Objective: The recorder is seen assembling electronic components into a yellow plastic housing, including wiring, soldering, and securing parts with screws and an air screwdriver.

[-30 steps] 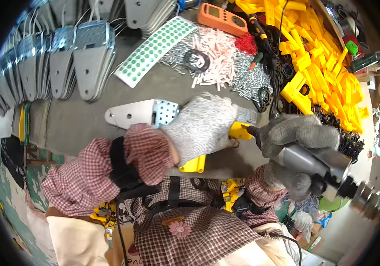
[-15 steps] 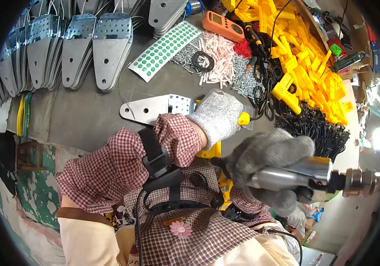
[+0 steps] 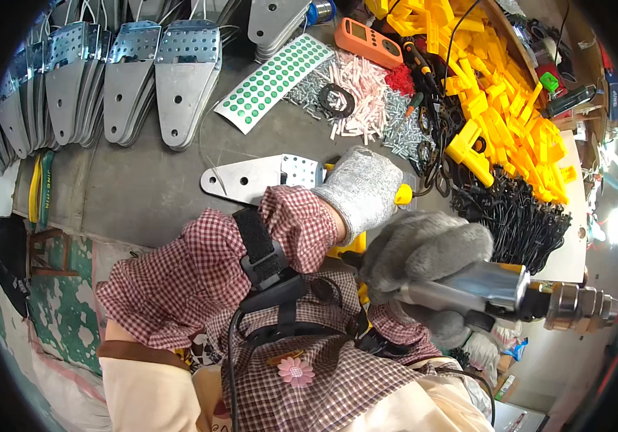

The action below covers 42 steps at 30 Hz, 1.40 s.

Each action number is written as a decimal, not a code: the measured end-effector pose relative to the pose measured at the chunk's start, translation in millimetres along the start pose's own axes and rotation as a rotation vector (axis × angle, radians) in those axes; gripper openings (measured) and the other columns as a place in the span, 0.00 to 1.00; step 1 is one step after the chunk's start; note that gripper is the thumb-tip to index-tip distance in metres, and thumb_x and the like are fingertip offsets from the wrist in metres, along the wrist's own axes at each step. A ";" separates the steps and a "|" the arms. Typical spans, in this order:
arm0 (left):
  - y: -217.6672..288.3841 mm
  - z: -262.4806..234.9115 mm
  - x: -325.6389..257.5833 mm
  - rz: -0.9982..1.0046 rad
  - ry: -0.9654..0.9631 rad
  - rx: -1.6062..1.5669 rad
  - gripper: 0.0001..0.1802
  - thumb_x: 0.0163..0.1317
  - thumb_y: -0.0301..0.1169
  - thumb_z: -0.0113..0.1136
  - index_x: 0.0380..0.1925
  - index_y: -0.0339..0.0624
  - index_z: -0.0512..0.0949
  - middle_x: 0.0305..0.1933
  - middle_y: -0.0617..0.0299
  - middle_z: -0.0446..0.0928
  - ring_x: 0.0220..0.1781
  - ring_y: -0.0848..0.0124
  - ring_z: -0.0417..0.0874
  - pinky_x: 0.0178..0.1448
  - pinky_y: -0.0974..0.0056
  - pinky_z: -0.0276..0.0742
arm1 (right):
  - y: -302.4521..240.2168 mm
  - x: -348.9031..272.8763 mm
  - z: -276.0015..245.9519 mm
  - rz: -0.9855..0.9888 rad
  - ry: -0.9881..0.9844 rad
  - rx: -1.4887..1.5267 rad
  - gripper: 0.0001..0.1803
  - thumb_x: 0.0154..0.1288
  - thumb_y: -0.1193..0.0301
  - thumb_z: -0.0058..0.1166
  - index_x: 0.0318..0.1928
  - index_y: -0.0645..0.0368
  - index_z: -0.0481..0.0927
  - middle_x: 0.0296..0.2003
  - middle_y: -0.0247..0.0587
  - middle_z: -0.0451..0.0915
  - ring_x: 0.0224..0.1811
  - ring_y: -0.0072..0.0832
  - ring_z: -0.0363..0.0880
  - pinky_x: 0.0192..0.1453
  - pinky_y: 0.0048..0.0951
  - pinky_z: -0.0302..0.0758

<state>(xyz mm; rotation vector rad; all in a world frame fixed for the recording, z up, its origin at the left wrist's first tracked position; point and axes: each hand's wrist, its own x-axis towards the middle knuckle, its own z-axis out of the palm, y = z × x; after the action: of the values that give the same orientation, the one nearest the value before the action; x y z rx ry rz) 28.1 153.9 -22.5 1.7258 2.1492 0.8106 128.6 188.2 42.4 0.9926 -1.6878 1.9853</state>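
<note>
Power driver (image 3: 500,283) has swung down and away from the yellow piece (image 3: 403,194) since a second ago — right hand (image 3: 428,252) is wrapped around it, right of centre. Left hand (image 3: 363,189) mostly covers the yellow piece mid-frame, beside the metal plate (image 3: 228,181); fingers hidden, can't tell its grip. If that's loose, the piece could twist — driver skidding into fingers.

Gloved left hand (image 3: 363,189) around yellow part (image 3: 403,194), right hand (image 3: 428,248) gripping metal tool (image 3: 500,284)

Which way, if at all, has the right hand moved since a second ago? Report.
Yes: the right hand moved left and down in view, judged against the orange meter.
</note>
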 end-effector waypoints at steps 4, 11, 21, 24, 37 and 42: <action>-3.1 -13.2 -5.8 0.051 -0.003 -0.069 0.17 0.58 0.43 0.65 0.37 0.40 0.86 0.34 0.47 0.85 0.40 0.51 0.88 0.48 0.49 0.81 | -20.2 3.3 -0.1 -0.074 0.111 -0.053 0.27 0.60 0.64 0.72 0.51 0.70 0.75 0.32 0.53 0.83 0.22 0.35 0.82 0.27 0.35 0.84; 1.8 -19.6 -8.3 -0.010 -0.047 -0.040 0.20 0.59 0.46 0.67 0.38 0.39 0.85 0.34 0.46 0.84 0.40 0.48 0.86 0.48 0.48 0.81 | -29.8 -10.2 -9.1 -0.053 0.076 -0.184 0.23 0.65 0.58 0.65 0.54 0.58 0.77 0.32 0.47 0.84 0.19 0.28 0.82 0.22 0.24 0.83; -0.3 -9.5 -4.9 -0.014 -0.043 -0.052 0.20 0.59 0.47 0.67 0.38 0.40 0.84 0.35 0.47 0.84 0.41 0.49 0.86 0.50 0.48 0.80 | -25.4 -11.1 -22.3 0.020 -0.045 -0.054 0.26 0.63 0.58 0.69 0.52 0.63 0.75 0.31 0.49 0.83 0.18 0.30 0.82 0.19 0.26 0.81; 7.4 -16.7 -6.7 -0.040 -0.061 -0.008 0.20 0.61 0.46 0.65 0.37 0.39 0.84 0.35 0.47 0.84 0.42 0.50 0.86 0.50 0.49 0.80 | -18.0 -7.3 -25.8 0.040 -0.087 -0.014 0.27 0.62 0.58 0.70 0.51 0.64 0.75 0.29 0.48 0.83 0.18 0.30 0.82 0.18 0.27 0.81; -56.8 -65.9 -73.5 -0.292 -0.161 -0.355 0.38 0.63 0.56 0.66 0.64 0.40 0.74 0.61 0.45 0.78 0.63 0.49 0.79 0.69 0.52 0.74 | 14.4 57.7 -44.3 0.285 0.619 -0.336 0.27 0.61 0.57 0.58 0.52 0.66 0.75 0.31 0.49 0.82 0.22 0.29 0.78 0.24 0.28 0.75; -53.3 -59.0 -70.2 -0.179 -0.079 -0.424 0.31 0.63 0.50 0.67 0.62 0.49 0.78 0.48 0.47 0.81 0.51 0.50 0.83 0.57 0.49 0.80 | 13.0 32.0 -76.9 0.289 0.286 -0.146 0.25 0.63 0.68 0.65 0.54 0.72 0.74 0.38 0.58 0.82 0.25 0.31 0.81 0.26 0.24 0.78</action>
<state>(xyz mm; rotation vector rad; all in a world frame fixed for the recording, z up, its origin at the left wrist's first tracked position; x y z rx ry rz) -28.4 64.4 -14.9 1.3112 1.8763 1.0374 76.1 253.5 52.1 0.4087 -1.8584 2.0229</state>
